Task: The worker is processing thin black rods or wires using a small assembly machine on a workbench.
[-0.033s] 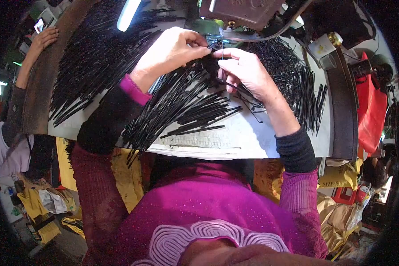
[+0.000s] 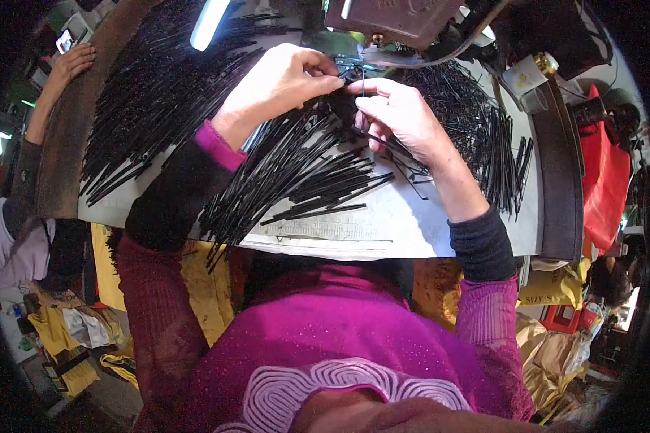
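Observation:
Both my hands work close together below a bench machine (image 2: 386, 25), beside its thin upright metal pin (image 2: 363, 76). My left hand (image 2: 285, 79) is closed, thumb and forefinger pinching the end of a small dark piece, most of it hidden. My right hand (image 2: 401, 119) has thumb and forefinger near the pin, and its curled lower fingers hold several thin black strips (image 2: 410, 167) with bent ends that stick out under the palm. Around and below the hands lie heaps of similar slim black strips (image 2: 282, 159) on white paper.
A large heap of black strips (image 2: 152, 86) covers the table's left; another pile (image 2: 495, 151) lies right. A lamp tube (image 2: 209, 25) hangs above. A clear cup (image 2: 534, 99) and a can (image 2: 531, 70) stand back right, near a red bag (image 2: 603, 180). Another person's hand (image 2: 74, 61) rests far left.

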`<state>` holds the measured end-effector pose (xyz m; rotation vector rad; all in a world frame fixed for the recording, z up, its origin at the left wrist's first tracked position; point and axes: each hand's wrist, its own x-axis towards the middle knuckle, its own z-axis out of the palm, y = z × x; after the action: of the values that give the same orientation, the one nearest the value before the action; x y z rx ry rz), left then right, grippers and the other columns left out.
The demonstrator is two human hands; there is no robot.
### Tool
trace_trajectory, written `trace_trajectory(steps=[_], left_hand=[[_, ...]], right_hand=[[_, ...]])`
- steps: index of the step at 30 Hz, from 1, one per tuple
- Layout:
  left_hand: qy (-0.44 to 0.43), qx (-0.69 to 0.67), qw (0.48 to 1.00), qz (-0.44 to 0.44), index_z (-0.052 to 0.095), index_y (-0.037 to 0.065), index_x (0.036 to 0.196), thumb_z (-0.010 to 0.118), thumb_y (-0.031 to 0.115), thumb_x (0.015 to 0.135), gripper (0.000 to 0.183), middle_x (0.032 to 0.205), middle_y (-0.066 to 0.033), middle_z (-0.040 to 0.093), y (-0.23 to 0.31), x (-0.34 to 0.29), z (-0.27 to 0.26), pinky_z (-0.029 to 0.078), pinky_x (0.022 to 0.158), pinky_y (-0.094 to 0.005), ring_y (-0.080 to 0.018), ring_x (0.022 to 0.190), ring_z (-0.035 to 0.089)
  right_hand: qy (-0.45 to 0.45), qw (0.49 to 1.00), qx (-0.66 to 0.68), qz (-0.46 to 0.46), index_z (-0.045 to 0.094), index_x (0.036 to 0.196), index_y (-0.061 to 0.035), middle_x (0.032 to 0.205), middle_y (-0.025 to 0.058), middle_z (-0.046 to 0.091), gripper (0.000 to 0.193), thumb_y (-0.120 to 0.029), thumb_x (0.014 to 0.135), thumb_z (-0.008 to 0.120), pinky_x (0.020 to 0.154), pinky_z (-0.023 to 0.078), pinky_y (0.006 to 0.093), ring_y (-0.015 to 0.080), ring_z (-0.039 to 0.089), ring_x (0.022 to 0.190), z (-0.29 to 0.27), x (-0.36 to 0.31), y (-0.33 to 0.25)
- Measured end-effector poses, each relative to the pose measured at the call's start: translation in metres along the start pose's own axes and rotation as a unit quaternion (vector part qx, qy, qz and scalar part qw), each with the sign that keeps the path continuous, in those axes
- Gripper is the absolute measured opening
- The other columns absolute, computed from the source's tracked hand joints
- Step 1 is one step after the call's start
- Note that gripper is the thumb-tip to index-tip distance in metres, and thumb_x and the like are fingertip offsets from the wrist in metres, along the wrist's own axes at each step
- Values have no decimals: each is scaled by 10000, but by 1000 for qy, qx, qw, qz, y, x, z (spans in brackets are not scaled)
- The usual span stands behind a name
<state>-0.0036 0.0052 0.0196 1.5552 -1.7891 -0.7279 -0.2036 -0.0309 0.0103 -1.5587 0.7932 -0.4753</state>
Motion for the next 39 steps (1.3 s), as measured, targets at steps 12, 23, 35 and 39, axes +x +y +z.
trace_trajectory(steps=[12,23,35,39], left_hand=[[-102,-218,968,-69,624,-12,978,658,276,789,346,734,-30,618,-14,7,-2,397,452,-166,-49,558,519],[-115,-224,965,-68,638,14,927,646,281,795,298,688,-23,605,-15,9,-2,373,453,-164,-48,518,504],[-116,-228,965,-51,639,33,850,611,243,815,215,659,-17,605,-14,5,-2,382,484,-200,-66,519,505],[-116,-245,962,-21,629,14,892,601,246,826,243,676,-26,621,-14,2,2,397,457,-202,-78,496,535]], right_hand=[[6,998,68,-17,501,1114,55,716,81,588,319,-143,864,511,420,401,187,107,554,471,6,-1,3],[3,999,48,-1,489,1121,65,721,82,585,330,-134,860,521,419,409,190,108,553,475,3,0,2],[-60,992,88,71,520,1088,22,668,61,568,286,-160,866,524,375,375,180,75,477,411,13,-7,-10],[-98,990,43,95,570,938,-9,596,23,556,181,-167,851,559,371,349,159,50,464,401,16,-15,-12]])
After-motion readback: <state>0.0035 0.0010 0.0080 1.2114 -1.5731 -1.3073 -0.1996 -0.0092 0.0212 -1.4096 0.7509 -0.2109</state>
